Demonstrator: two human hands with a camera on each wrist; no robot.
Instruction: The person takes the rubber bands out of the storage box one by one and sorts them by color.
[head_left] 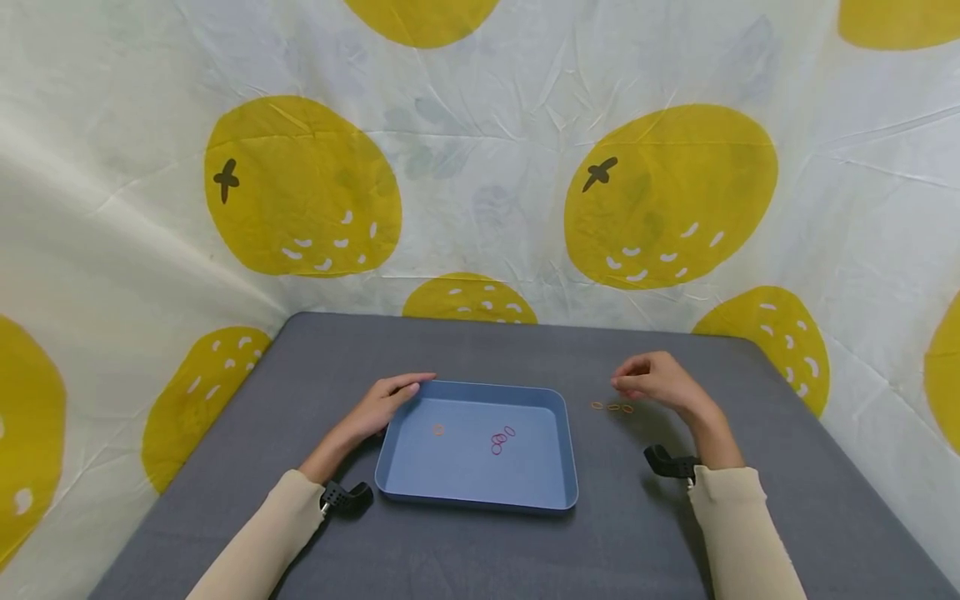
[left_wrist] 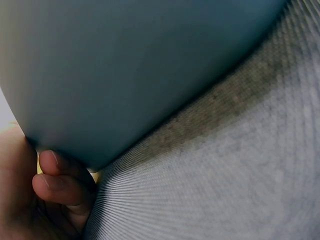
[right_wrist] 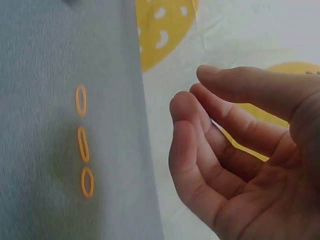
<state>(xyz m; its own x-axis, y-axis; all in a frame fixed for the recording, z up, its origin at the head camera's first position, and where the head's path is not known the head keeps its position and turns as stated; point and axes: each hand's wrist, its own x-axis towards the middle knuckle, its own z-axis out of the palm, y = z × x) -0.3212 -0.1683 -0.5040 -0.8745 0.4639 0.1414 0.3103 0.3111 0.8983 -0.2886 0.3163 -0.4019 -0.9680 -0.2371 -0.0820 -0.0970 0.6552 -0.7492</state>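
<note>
A blue rectangular tray (head_left: 450, 483) lies on the table. My left hand (head_left: 384, 407) holds its far left corner, thumb along the rim; in the left wrist view, bent fingers (left_wrist: 60, 190) meet the tray's outer wall (left_wrist: 140, 75). Several red rubber bands (head_left: 501, 438) are grouped right of the tray's middle, and an orange rubber band (head_left: 438, 430) sits at its left. To the right of the tray, my right hand (head_left: 660, 385) hovers near three orange rubber bands (right_wrist: 83, 144) in a row on the table. Its fingers are loosely curved, the thumb apart from them, nothing between.
A dark grey cloth covers the table (head_left: 480, 550). Behind and around it hangs a white curtain (head_left: 487, 183) printed with big yellow fruit. Black wrist straps (head_left: 671, 462) sit at both cuffs, close over the cloth.
</note>
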